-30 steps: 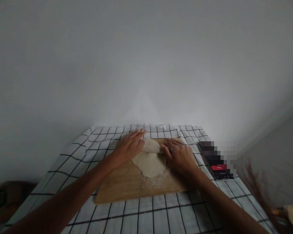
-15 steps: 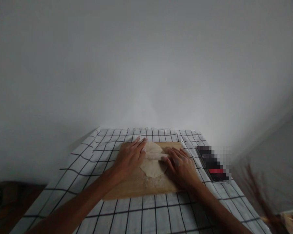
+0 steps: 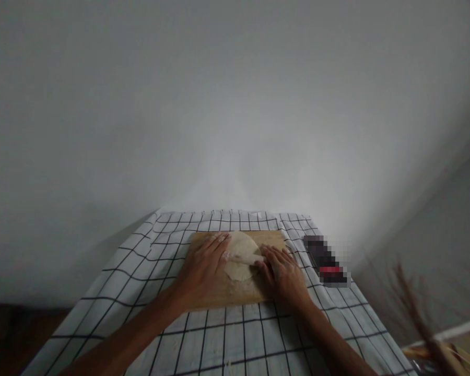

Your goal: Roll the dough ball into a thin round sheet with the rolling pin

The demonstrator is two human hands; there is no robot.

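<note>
A flat, roughly round sheet of dough (image 3: 243,241) lies on a wooden board (image 3: 219,301). Across its middle rests a pale, flour-dusted rolling pin (image 3: 247,258), slightly tilted, its right side nearer to me. My left hand (image 3: 207,257) lies over the pin's left end, palm down, with floury fingers pointing away. Over the right end is my right hand (image 3: 285,272), its fingers draped across the pin and the thumb beside it. Both hands hide the pin's ends and parts of the dough's edges.
A white cloth with a black grid (image 3: 219,344) covers the table, which stands against a pale wall (image 3: 235,130). Right of the board lies a dark, partly pixelated device (image 3: 321,256) with a red strip. Thin brown branches (image 3: 415,308) stand off the right edge.
The rolling pin has rolled a little toward me over the dough and now slants more. Both hands moved with it. The whole view has shifted slightly.
</note>
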